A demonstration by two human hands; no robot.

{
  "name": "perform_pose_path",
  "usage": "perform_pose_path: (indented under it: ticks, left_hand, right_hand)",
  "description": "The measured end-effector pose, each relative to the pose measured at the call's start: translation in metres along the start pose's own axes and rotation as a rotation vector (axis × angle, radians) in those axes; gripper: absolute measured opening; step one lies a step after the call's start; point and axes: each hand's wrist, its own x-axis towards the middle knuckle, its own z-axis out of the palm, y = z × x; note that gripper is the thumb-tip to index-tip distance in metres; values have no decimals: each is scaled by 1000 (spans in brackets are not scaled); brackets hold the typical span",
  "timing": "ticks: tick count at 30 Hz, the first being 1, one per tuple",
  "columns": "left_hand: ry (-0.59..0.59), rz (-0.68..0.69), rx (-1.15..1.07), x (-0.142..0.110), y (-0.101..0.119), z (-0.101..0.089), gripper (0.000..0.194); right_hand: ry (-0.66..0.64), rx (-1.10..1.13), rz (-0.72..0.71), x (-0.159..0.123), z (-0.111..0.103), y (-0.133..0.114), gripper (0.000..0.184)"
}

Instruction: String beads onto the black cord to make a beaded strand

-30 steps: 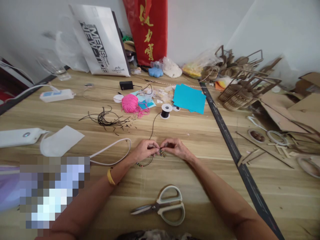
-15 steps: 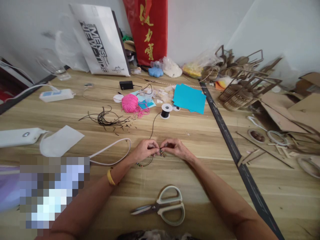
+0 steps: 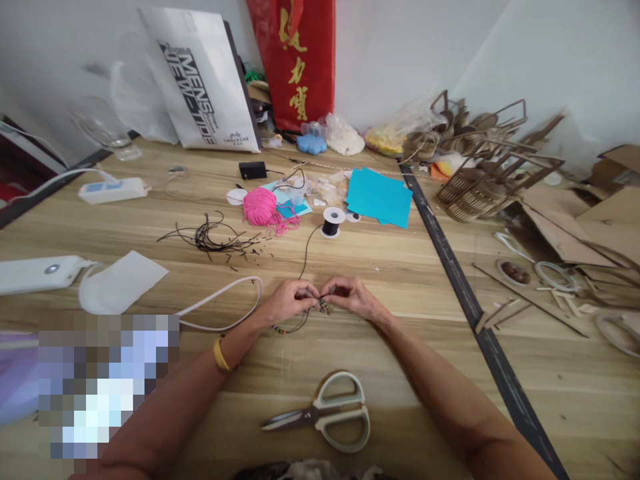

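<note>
My left hand (image 3: 291, 300) and my right hand (image 3: 351, 297) meet fingertip to fingertip over the table, each closed in a pinch on a thin black cord (image 3: 299, 328). A small cluster of dull, multicoloured beads (image 3: 325, 307) hangs just below the fingertips. More coloured beads (image 3: 279, 329) are strung on the cord beneath my left wrist. From my left hand the cord runs up to a white spool (image 3: 331, 224) wound with black cord. The fingers hide the exact spot being pinched. Nearer my body lie scissors (image 3: 320, 413) with pale handles, blades pointing left.
Left of the spool are a pink yarn ball (image 3: 260, 206) and a tangle of black cord pieces (image 3: 207, 239). Blue sheets (image 3: 379, 197) lie behind. A white cable loop (image 3: 220, 325) lies by my left forearm. Small woven baskets (image 3: 475, 190) and cardboard (image 3: 575, 223) crowd the right.
Both hands stay in nearly the same place, still pinching the cord, with only slight finger movement. The beads beneath shift a little; everything else lies as before.
</note>
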Motion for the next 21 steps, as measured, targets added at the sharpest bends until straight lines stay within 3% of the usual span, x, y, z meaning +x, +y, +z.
perform_pose_path:
  ticks: [21]
  left_hand:
    - [19,10,19,1,-2,0,12]
  right_hand:
    - [2,-30,-31,1,1,3,22]
